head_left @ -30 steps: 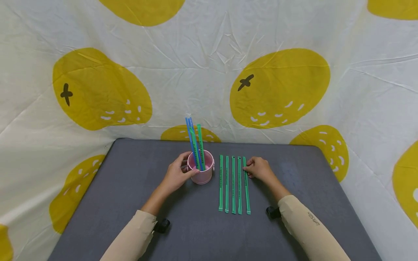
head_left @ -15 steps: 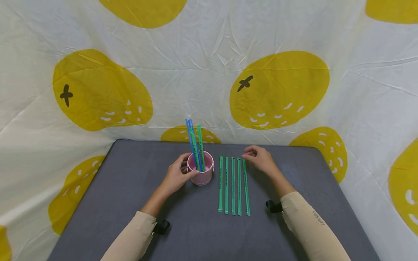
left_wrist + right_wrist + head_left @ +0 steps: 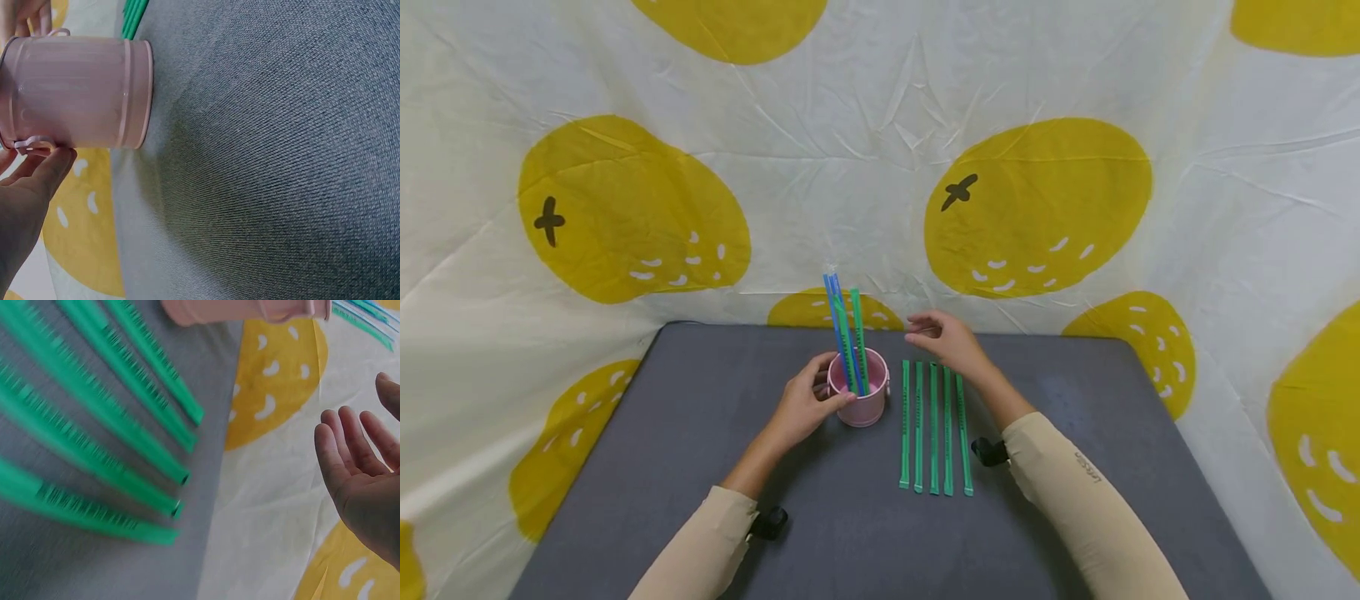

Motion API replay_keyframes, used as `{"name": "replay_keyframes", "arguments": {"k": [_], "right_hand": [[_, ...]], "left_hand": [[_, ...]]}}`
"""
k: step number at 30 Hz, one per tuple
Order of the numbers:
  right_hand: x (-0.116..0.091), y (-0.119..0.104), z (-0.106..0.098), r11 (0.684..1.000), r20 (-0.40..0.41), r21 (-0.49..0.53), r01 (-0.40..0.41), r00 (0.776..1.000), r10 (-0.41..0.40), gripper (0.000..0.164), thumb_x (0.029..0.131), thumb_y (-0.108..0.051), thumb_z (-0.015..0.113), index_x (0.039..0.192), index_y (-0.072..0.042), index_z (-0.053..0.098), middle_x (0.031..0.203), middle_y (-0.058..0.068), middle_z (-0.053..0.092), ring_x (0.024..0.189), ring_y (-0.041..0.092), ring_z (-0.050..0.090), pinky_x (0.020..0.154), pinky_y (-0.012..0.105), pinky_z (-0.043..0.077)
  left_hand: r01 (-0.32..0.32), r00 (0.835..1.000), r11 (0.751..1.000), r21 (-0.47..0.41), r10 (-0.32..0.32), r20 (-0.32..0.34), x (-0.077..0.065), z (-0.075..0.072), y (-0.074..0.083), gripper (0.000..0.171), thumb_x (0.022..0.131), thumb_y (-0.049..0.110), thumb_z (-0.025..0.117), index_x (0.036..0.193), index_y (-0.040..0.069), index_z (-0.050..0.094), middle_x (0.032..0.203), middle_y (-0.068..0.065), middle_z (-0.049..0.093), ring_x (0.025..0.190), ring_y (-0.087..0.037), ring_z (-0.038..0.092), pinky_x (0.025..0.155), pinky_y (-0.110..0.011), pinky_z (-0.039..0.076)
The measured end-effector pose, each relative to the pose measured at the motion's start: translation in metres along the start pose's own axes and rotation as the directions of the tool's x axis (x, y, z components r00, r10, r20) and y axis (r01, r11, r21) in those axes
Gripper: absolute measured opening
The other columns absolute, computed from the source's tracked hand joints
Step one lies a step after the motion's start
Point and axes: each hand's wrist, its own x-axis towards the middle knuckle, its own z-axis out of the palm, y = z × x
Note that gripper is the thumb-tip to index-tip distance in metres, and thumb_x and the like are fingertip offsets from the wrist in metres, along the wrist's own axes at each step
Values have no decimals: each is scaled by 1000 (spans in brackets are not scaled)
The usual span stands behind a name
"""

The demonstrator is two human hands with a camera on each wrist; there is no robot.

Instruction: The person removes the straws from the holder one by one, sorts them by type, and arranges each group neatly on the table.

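Note:
A small pink bucket point(image 3: 863, 410) stands on the dark grey table, holding paper-wrapped green straws point(image 3: 859, 333) and blue straws point(image 3: 831, 292) in clear wrap. My left hand point(image 3: 803, 403) grips its left side, thumb at the front rim; in the left wrist view the fingers reach the handle joint of the bucket point(image 3: 75, 94). To the right of it, several wrapped green straws point(image 3: 933, 433) lie side by side in a row. Over their far ends hovers my right hand point(image 3: 951, 343). The right wrist view shows that hand point(image 3: 369, 481) with loosely bent fingers and nothing in them.
The grey table point(image 3: 700, 450) ends at a back edge just behind the bucket. A white cloth point(image 3: 850, 200) printed with yellow fruit hangs behind and at both sides. A black wrist camera point(image 3: 989, 452) on the right arm sits close beside the rightmost straw.
My right hand has left the rightmost straw in the row, risen, and moved left and away toward the bucket. My left hand keeps its grip on the bucket; the straws stay put.

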Motion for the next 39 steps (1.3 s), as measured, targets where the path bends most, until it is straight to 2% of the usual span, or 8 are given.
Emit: {"name": "replay_keyframes", "arguments": {"k": [5, 11, 18, 24, 29, 35, 39], "right_hand": [[15, -15, 18, 998, 20, 57, 13, 1000, -14, 41, 97, -14, 73, 134, -1, 63, 123, 21, 72, 112, 34, 70, 97, 47, 59], [33, -31, 38, 993, 44, 111, 45, 998, -50, 45, 97, -12, 73, 138, 2, 60, 131, 24, 67, 117, 36, 68, 101, 44, 58], [48, -41, 53, 992, 38, 126, 14, 999, -19, 42, 99, -13, 71, 137, 3, 61, 131, 22, 68, 119, 35, 67, 100, 44, 58], [52, -43, 60, 990, 48, 137, -18, 999, 11, 37, 99, -17, 72, 130, 1, 65, 126, 20, 70, 115, 34, 69, 94, 41, 61], [54, -42, 62, 990, 50, 141, -11, 999, 4, 36, 98, -16, 73, 128, 3, 65, 124, 22, 70, 113, 35, 69, 90, 38, 63], [53, -43, 64, 991, 32, 136, -11, 999, 6, 31, 97, -16, 74, 122, 1, 68, 117, 20, 72, 106, 32, 71, 88, 44, 63], [52, -46, 64, 987, 16, 161, -10, 1000, 7, 26, 96, -14, 74, 118, 0, 70, 112, 19, 73, 103, 32, 71, 85, 44, 64]], "left_hand": [[3, 1000, 1000, 10, -3, 1, 0, -1, -1, 75, 86, 33, 86, 148, 13, 49, 138, -15, 63, 127, -36, 63, 103, -50, 56], [4, 1000, 1000, -9, -4, -5, 0, -3, 0, 77, 85, 30, 87, 149, 12, 49, 139, -19, 62, 127, -44, 61, 103, -53, 55], [10, 1000, 1000, -5, -10, -7, 0, -5, -2, 78, 85, 28, 87, 150, 11, 48, 140, -23, 61, 128, -46, 60, 103, -54, 55], [-6, 1000, 1000, -2, 6, -3, -1, -7, -1, 76, 86, 28, 86, 149, 10, 48, 139, -23, 62, 127, -44, 61, 102, -54, 56], [-20, 1000, 1000, -22, 20, 1, -1, -4, 0, 75, 86, 24, 86, 149, 9, 48, 137, -24, 62, 125, -44, 62, 101, -55, 56], [-20, 1000, 998, -64, 21, 4, 0, -1, 3, 74, 86, 20, 86, 148, 8, 49, 138, -27, 61, 126, -48, 60, 102, -59, 54], [-15, 1000, 998, -61, 15, -3, 0, 0, 3, 73, 85, 20, 87, 148, 10, 49, 137, -26, 62, 126, -45, 61, 102, -59, 54]]}}
